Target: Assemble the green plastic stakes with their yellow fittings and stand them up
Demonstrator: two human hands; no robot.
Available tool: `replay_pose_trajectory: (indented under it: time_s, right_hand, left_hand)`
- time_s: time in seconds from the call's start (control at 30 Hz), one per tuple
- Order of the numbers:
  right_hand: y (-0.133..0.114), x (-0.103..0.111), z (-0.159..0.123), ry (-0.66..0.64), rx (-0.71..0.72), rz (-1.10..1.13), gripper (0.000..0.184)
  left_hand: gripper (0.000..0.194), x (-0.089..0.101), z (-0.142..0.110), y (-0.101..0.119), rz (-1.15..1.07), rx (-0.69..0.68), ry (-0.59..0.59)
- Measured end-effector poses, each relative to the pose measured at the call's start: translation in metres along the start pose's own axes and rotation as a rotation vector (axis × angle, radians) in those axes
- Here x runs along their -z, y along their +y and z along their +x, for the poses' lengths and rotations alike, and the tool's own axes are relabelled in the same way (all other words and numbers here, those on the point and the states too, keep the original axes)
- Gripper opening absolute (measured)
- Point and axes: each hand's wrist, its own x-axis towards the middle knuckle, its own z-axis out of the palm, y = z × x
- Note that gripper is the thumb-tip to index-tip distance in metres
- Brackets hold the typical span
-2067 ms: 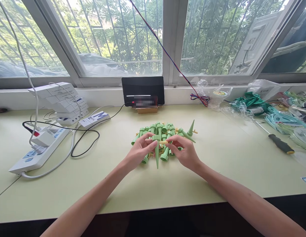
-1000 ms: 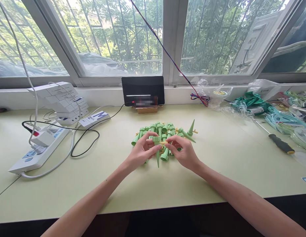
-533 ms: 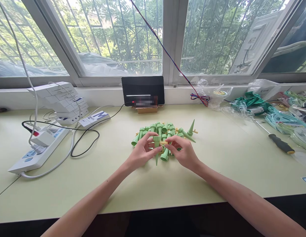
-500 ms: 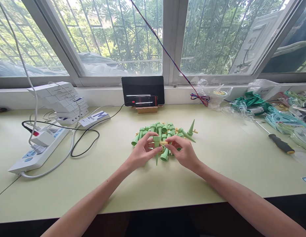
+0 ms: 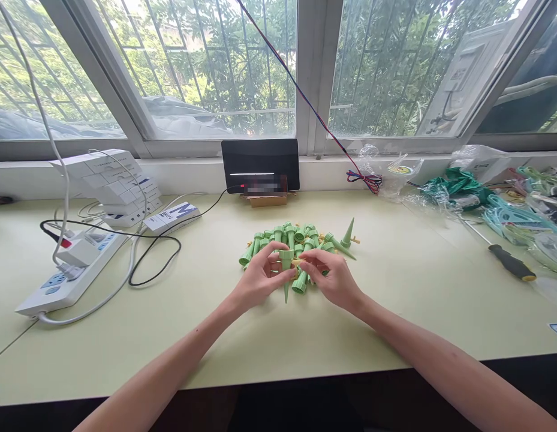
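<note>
My left hand [image 5: 263,273] is closed around a green plastic watering spike [image 5: 286,259], held upright with its cap at the top and its tip pointing down. Between the thumb and fingers of my right hand [image 5: 330,273] is a small yellow valve [image 5: 297,263], against the side of the spike; my fingertips hide part of it. Just behind both hands lies a heap of similar green spikes [image 5: 290,231], several with yellow pieces. At the heap's right, one spike [image 5: 348,234] stands point up with a yellow valve [image 5: 355,240] at its side.
A power strip [image 5: 48,297] with cables and stacked white boxes [image 5: 110,180] occupies the left. A tablet [image 5: 260,157] leans at the back behind a small cardboard stand [image 5: 268,201]. To the right are a screwdriver [image 5: 507,259] and plastic-wrapped items [image 5: 462,189].
Both hands stay almost in place. The spike has shifted very slightly down, and my right fingers now cover more of the yellow valve.
</note>
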Motion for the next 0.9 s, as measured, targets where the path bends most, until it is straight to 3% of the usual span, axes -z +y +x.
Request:
replay_pose_trajectory:
  time_s: [0.27, 0.6, 0.9]
  right_hand:
    - [0.0043, -0.0008, -0.0009, 0.002, 0.021, -0.027, 0.017]
    - [-0.0003, 0.001, 0.0008, -0.048, -0.008, -0.05, 0.033]
    - [0.0, 0.0004, -0.0005, 0.007, -0.041, 0.001, 0.024]
  left_hand:
    - [0.039, -0.0004, 0.0002, 0.0004, 0.021, 0.018, 0.018]
    - [0.039, -0.0007, -0.0007, -0.0014, -0.009, -0.01, 0.006]
    - [0.04, -0.0009, -0.0004, -0.0006, 0.008, 0.006, 0.005]
